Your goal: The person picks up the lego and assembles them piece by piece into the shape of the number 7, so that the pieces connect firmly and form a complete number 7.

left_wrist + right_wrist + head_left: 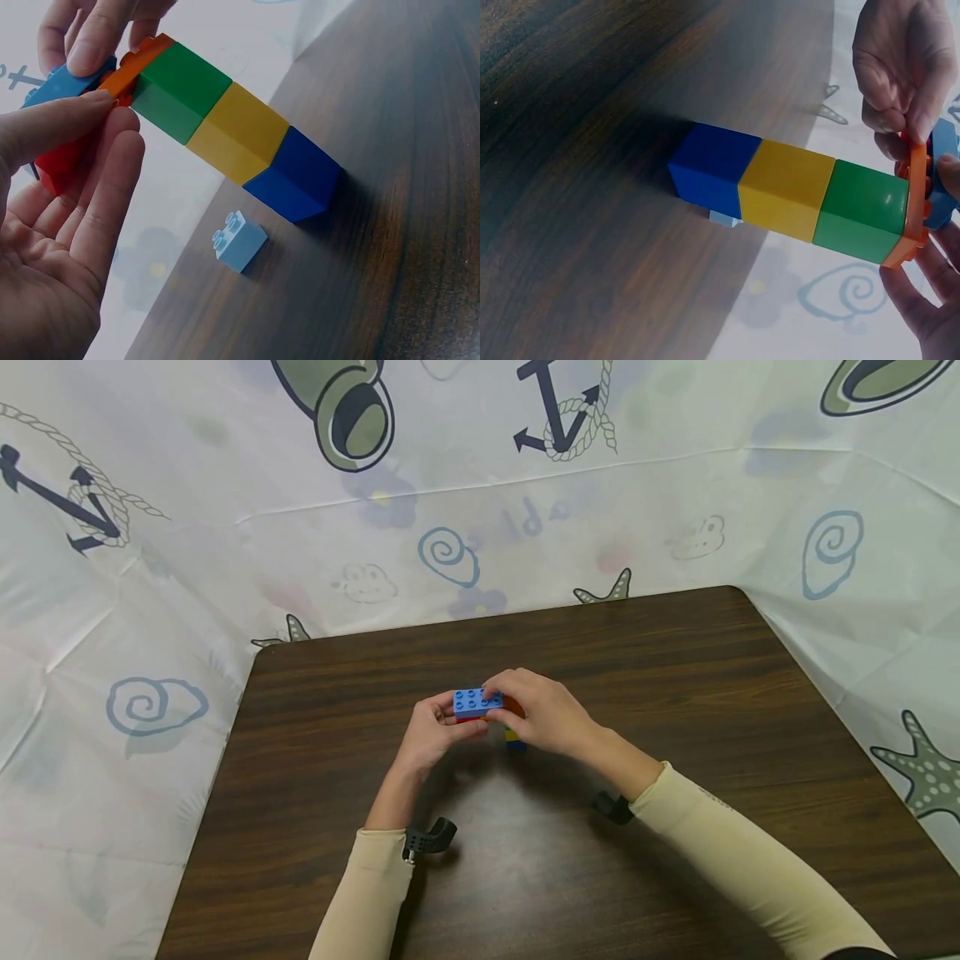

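Observation:
A tower of a dark blue brick (296,176), a yellow brick (238,133) and a green brick (180,91) stands upright on the table, topped by a thin orange brick (916,202). Beside the tower's top, my left hand (431,739) holds a red brick (61,161) between thumb and fingers, its thumb tip right at the orange piece. Over the red and orange pieces sits a studded blue brick (476,702), tilted slightly in the right wrist view. My right hand (551,714) grips this blue brick at its right end, thumb in front and fingers over the studs.
A small light blue brick (240,241) lies on the dark wooden table (337,860) behind the tower's base. A pale printed cloth (300,552) hangs behind the table's far edge. Black wrist straps (431,838) sit over the cream sleeves.

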Demonstrator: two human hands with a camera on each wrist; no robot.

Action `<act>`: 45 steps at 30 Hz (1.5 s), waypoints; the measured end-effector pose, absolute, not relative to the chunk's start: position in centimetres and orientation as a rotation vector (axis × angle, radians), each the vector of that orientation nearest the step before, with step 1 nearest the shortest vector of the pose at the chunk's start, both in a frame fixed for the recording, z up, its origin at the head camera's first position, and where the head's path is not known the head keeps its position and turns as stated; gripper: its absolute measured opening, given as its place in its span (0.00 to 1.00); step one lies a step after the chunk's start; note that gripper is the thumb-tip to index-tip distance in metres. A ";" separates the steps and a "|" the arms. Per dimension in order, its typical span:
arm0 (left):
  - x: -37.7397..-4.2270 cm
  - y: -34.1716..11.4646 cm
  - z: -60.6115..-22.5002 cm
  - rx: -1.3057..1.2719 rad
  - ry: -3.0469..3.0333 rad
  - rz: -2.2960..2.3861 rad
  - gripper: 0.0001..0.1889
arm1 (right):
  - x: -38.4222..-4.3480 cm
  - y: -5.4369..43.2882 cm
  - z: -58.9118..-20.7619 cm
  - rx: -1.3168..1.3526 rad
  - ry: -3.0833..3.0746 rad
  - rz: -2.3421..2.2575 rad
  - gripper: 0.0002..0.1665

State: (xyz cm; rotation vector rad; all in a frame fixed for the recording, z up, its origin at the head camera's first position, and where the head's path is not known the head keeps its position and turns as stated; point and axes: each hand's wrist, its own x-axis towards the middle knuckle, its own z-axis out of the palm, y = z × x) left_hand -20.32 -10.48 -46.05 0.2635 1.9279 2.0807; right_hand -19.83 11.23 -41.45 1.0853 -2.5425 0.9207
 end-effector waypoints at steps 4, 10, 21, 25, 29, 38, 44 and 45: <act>-20.3 -10.5 -46.0 0.268 1.922 2.084 0.22 | -19.7 11.2 -41.3 1.072 -2.553 0.902 0.19; -20.3 -10.4 -46.0 0.265 1.891 2.100 0.21 | -19.6 11.1 -41.2 1.001 -2.600 0.974 0.16; -20.3 -10.5 -45.9 0.273 1.903 2.089 0.20 | -20.7 10.4 -41.2 0.718 -2.887 1.428 0.23; -20.3 -10.6 -45.8 0.278 1.915 2.074 0.20 | -21.0 10.5 -41.2 0.738 -2.897 1.541 0.23; -20.3 -10.5 -45.6 0.273 1.917 2.072 0.21 | -21.1 10.5 -41.3 0.755 -2.889 1.605 0.22; -20.4 -10.4 -45.5 0.268 1.926 2.062 0.21 | -21.2 10.6 -41.3 0.773 -2.859 1.762 0.22; -20.4 -10.4 -45.6 0.260 1.932 2.058 0.22 | -21.4 10.8 -41.4 0.829 -2.858 1.807 0.22; -20.4 -10.5 -45.7 0.262 1.931 2.059 0.22 | -21.4 10.8 -41.4 0.841 -2.855 1.809 0.22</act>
